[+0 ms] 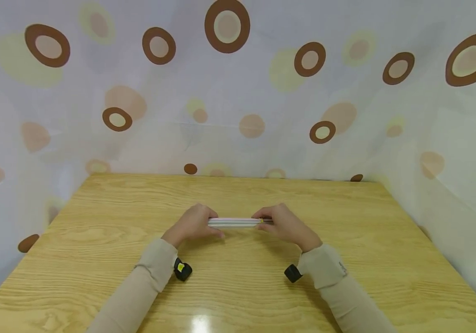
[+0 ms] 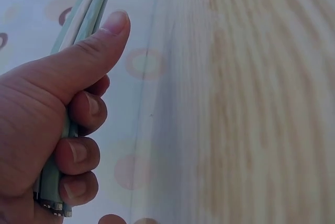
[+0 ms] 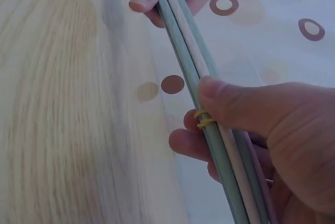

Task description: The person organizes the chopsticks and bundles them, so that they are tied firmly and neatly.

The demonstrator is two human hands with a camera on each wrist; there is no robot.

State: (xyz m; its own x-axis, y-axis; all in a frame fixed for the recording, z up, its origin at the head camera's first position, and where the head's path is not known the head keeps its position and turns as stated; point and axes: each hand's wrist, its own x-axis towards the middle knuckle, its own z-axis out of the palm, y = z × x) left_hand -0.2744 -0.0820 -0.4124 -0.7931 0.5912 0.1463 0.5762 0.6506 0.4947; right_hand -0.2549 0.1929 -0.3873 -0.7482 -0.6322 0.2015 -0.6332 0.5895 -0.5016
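A bundle of slim chopsticks (image 1: 233, 222), pale green, cream and pinkish, is held level above the table between both hands. The left hand (image 1: 194, 225) grips its left end; in the left wrist view the curled fingers wrap round the chopsticks and the thumb lies along them. Near the other end, the right hand (image 1: 284, 224) pinches the bundle between thumb and fingers. A yellow rubber band (image 3: 204, 120) loops round the chopsticks right by the right thumb. The palms hide parts of both ends.
The wooden table (image 1: 238, 286) stretches out under both arms. Behind it and along its sides hangs a white cloth (image 1: 238, 92) with brown and pale round spots. Black wrist cameras sit below both cuffs.
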